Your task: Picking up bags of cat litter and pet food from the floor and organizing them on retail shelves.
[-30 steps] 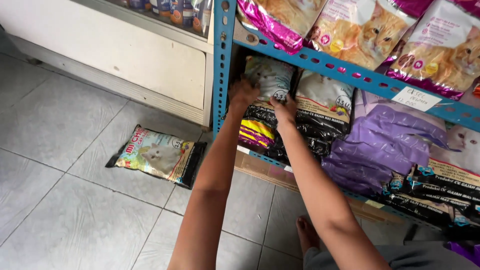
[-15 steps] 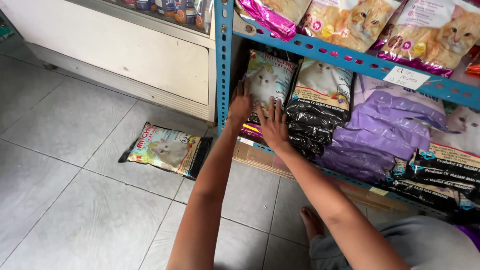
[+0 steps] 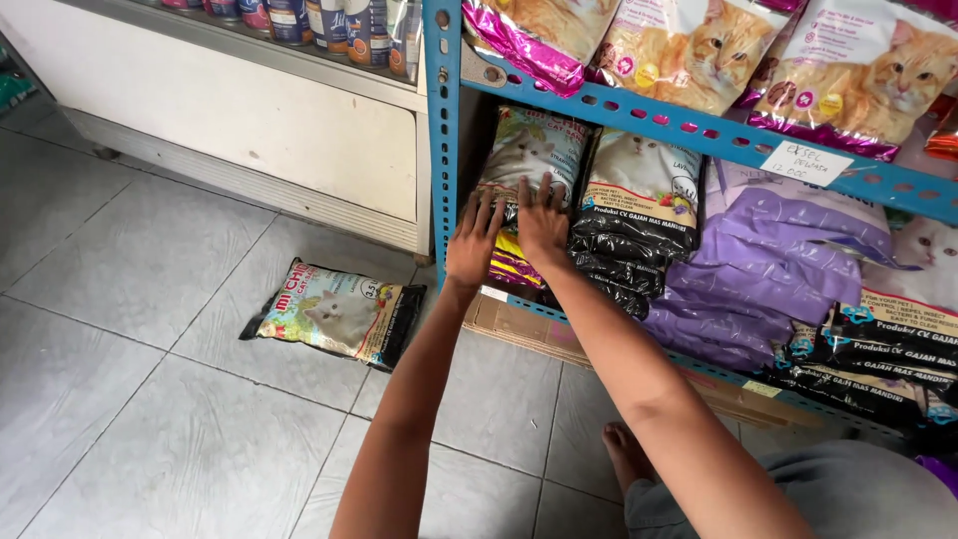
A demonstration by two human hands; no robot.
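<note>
Hands, the left hand (image 3: 472,247) and right hand (image 3: 542,222), press open-palmed with spread fingers against an upright cat-picture bag (image 3: 531,160) at the blue shelf's (image 3: 689,125) lower left, apparently steadying it beside its black neighbour (image 3: 636,215).

One floor bag (image 3: 337,314), two hands (image 3: 509,228)
</note>
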